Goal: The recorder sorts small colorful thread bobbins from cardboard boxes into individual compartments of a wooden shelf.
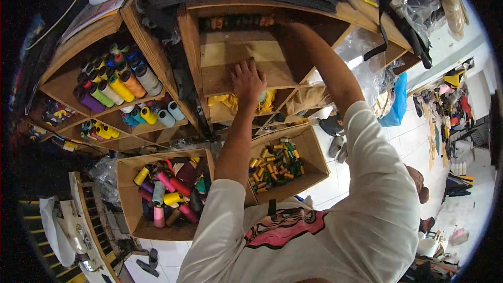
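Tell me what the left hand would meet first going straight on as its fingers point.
Most likely the row of small spools, beyond the wooden board ahead of the left hand; depth there is unclear.

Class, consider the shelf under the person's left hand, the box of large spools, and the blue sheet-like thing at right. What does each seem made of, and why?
Shelf: probably wood or plywood, fairly matte; flat, rigid brown boards.
Box of large spools: likely cardboard, dull; thin, plain tan walls.
Blue thing: perhaps thin plastic, though fabric is possible; it hangs in creases.
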Motion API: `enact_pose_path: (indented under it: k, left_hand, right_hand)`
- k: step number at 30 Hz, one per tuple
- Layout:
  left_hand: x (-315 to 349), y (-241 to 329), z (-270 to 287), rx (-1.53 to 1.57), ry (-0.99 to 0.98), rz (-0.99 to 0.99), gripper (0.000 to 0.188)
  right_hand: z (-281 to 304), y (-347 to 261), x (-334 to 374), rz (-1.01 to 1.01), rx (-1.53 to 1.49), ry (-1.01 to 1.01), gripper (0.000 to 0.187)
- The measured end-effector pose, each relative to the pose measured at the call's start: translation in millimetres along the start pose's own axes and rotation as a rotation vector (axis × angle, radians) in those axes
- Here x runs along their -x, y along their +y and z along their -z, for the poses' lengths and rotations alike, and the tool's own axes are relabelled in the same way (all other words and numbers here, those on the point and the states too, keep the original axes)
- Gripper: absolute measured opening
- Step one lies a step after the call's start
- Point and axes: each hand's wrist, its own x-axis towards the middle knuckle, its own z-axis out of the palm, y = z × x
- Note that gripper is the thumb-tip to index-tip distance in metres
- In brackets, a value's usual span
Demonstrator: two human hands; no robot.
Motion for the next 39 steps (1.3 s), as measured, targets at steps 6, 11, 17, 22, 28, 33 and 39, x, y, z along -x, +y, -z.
enact_pose_path:
  k: [6, 11, 17, 22, 28, 33, 39]
  left_hand:
    - [4, -4, -9, 0.048, 0.095, 0.038, 0.052]
    - [5, 1, -4, 0.083, 0.047, 0.037, 0.049]
    - [2, -1, -4, 0.091, 0.080, 0.047, 0.048]
    - [3, -2, 0, 0.118, 0.050, 0.052, 0.046]
    - [2, 0, -4, 0.132, 0.133, 0.051, 0.044]
    - [3, -2, -5, 0.098, 0.135, 0.039, 0.044]
    - [2, 3, -2, 0.096, 0.132, 0.036, 0.044]
  right_hand:
    - [1, -2, -9, -0.016, 0.049, 0.007, 0.031]
    - [-3, 6, -14, -0.041, 0.079, 0.006, 0.031]
    - [-7, 1, -16, -0.049, 0.087, 0.010, 0.031]
    - [-14, -1, -17, -0.053, 0.077, 0.005, 0.031]
    - [-15, 6, -17, -0.060, 0.095, 0.023, 0.031]
    - [-23, -3, -29, -0.065, 0.082, 0.018, 0.031]
    - [-20, 9, -24, -0.077, 0.096, 0.035, 0.031]
